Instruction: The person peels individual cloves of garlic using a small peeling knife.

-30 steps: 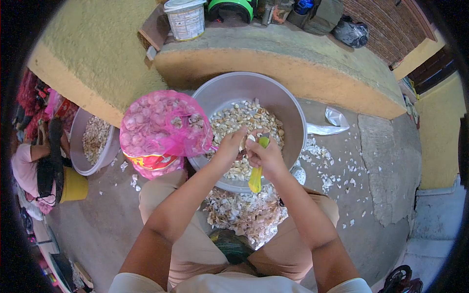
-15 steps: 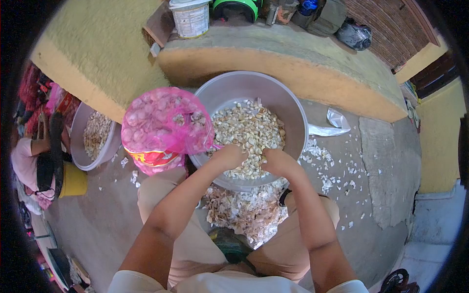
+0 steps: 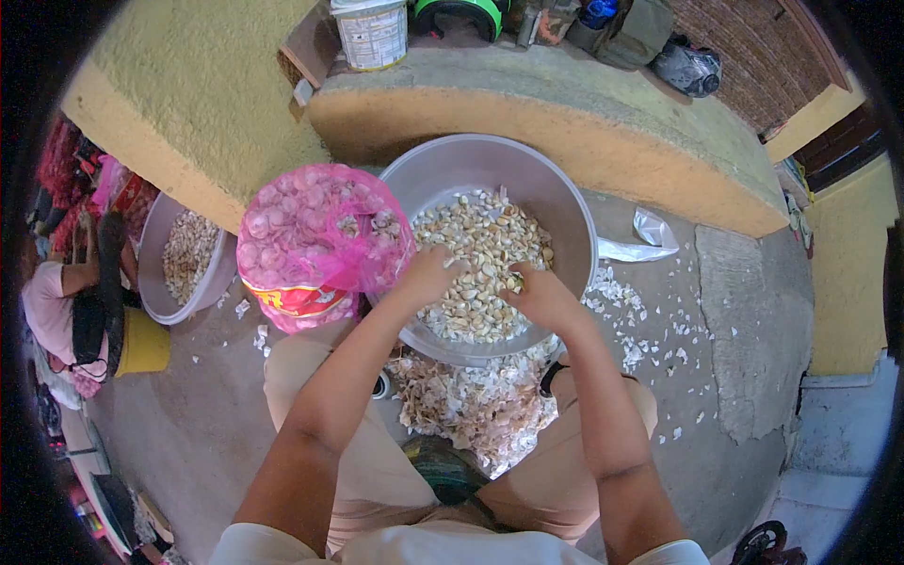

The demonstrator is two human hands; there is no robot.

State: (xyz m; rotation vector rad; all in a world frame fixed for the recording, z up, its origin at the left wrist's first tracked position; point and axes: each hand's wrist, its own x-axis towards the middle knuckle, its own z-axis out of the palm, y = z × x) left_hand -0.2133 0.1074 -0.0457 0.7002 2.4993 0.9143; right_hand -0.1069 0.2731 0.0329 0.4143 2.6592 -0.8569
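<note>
**Pale garlic cloves [image 3: 485, 240] spread across a round lavender-grey plastic tub [image 3: 570, 221]**

In the middle of the frame, the floor of the tub is largely covered by the loose cloves. Over their left side the left hand [image 3: 430, 275] is held, its fingers partly curled; whether anything is gripped cannot be told. Over their right side the right hand [image 3: 543, 297] is held, thumb and fingers bent and slightly parted; what lies between them cannot be made out. The two hands are kept apart, with cloves showing between them.

Left of centre, a bright pink mesh sack [image 3: 306, 226] is filled with whole garlic bulbs and is set close against the tub's left side. At the left, a second pale lavender plastic tub [image 3: 215, 287] is part-filled with cloves [image 3: 191, 254]. A yellow plastic bucket [image 3: 144, 341] is seen beside a seated person [image 3: 66, 301] at the left edge.

The upper inner wall of the central tub is left bare, and its rim is faced by the long yellow concrete ledge [image 3: 527, 118] at the top. Below the lower rim, the ground between the knees is covered by a heap of papery garlic skins [image 3: 471, 405]. On the right, grey floor [image 3: 603, 212] is strewn with white scraps [image 3: 636, 325]; further right, bare patches are shown.
</note>
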